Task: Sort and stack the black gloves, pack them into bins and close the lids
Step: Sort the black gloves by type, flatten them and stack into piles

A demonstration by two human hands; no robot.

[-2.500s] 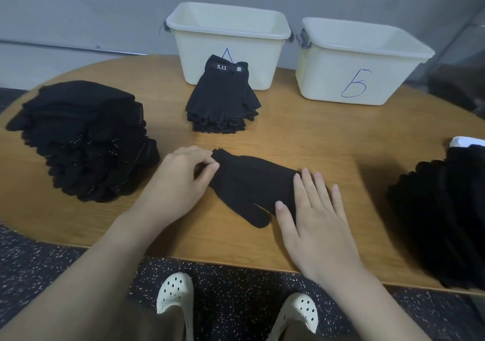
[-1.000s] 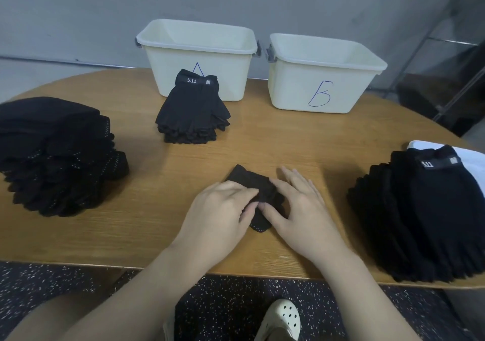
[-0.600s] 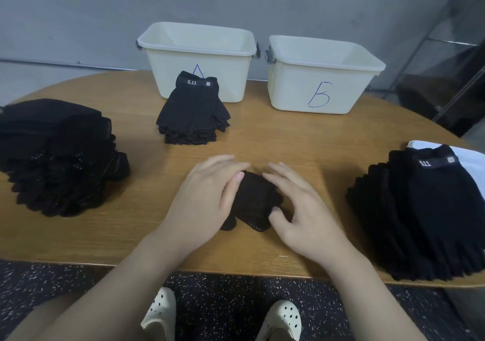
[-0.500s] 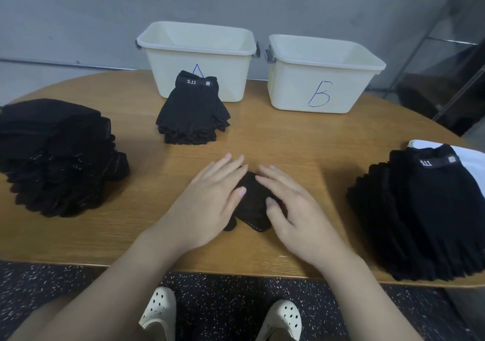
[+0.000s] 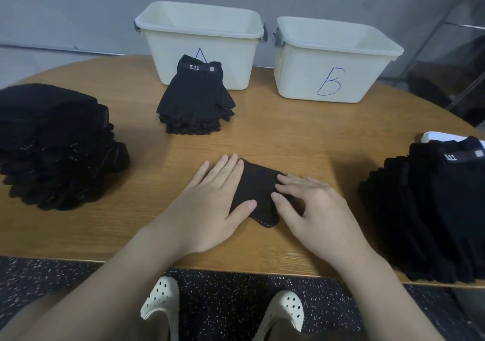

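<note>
The dotted glove (image 5: 256, 188), stretched out long across the counter (image 5: 288, 136) a couple of seconds ago, is now folded into a small, compact square near the front edge. Half a second ago both hands were closing over it; now the left hand (image 5: 210, 204) lies flat with straight fingers pressing the fold's left side, thumb on the cloth, and the right hand (image 5: 315, 204) rests its lightly bent fingertips on the right side, gripping nothing. The fold looks finished, so this glove seems ready to start a stack in front of bin B (image 5: 333, 59).

Both bins stand open at the back edge, bin A (image 5: 202, 41) with a neat stack of fingerless gloves (image 5: 195, 101) just before it. A heap of dotted gloves (image 5: 55, 146) sits at the left edge, a heap of fingerless gloves (image 5: 433, 209) at the right edge, with something white (image 5: 435, 136) behind it. No lids are clearly in view. Behind is a grey wall; below, speckled dark floor and pale clogs (image 5: 160, 304).
</note>
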